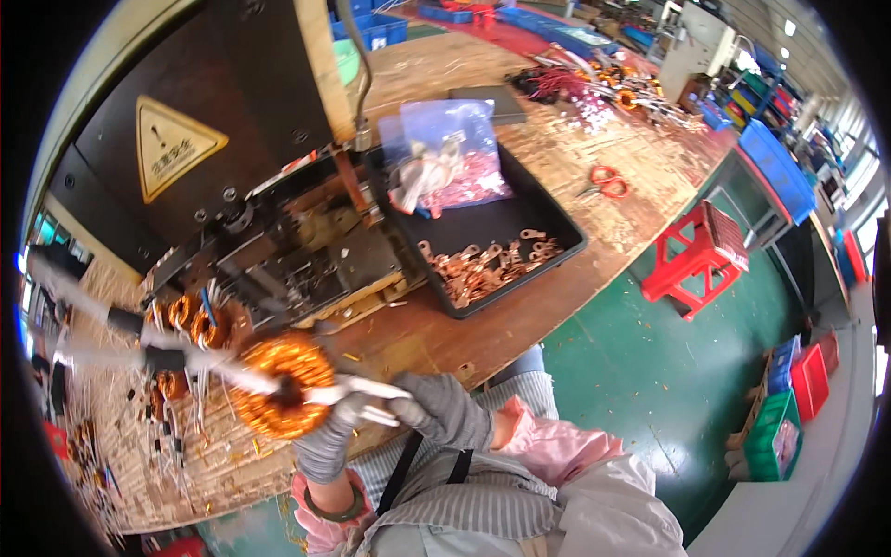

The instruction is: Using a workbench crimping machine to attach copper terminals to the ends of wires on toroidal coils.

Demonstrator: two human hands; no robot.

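A large copper-wound ring coil [262, 399] hangs in front of me at the front edge of the bench, beside the press machine. White-sleeved leads [357, 390] come out of it toward my hands, and long leads with black sleeves [165, 359] stretch away to the left, blurred. My left hand [327, 444], in a grey glove, is closed on the leads right beside the coil. The right hand [444, 408], gloved too, pinches the short lead ends; its fingertips are partly hidden. Copper terminal lugs [487, 269] lie loose in a black tray [506, 311] beyond my hands.
The press machine [278, 251] with dark tooling stands at the left. A plastic bag [445, 158] lies in the tray. Orange-handled scissors [608, 181] rest on the bench. More ring coils [209, 325] sit at the left. A red stool [696, 260] stands on the green floor.
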